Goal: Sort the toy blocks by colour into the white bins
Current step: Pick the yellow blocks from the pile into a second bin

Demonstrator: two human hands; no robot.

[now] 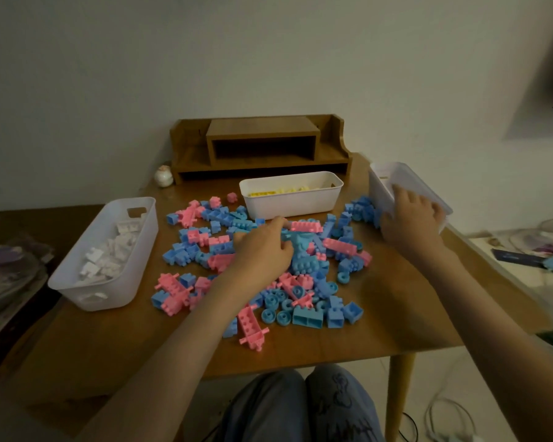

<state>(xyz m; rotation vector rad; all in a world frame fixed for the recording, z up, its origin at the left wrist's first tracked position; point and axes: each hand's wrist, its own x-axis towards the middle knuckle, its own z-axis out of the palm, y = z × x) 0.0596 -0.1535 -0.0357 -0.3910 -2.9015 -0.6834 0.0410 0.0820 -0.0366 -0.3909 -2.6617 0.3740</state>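
A heap of pink and blue toy blocks covers the middle of the wooden table. My left hand lies palm down on the heap, its fingertips at the left end of a long pink brick; whether they pinch it is hidden. My right hand grips the side wall of the right white bin, which sits tilted at the table's right edge. The middle white bin holds yellow blocks. The left white bin holds white blocks.
A brown wooden desk shelf stands at the back against the wall, with a small round ornament to its left. Clutter lies on low surfaces to the left and right of the table. My knees are under the front edge.
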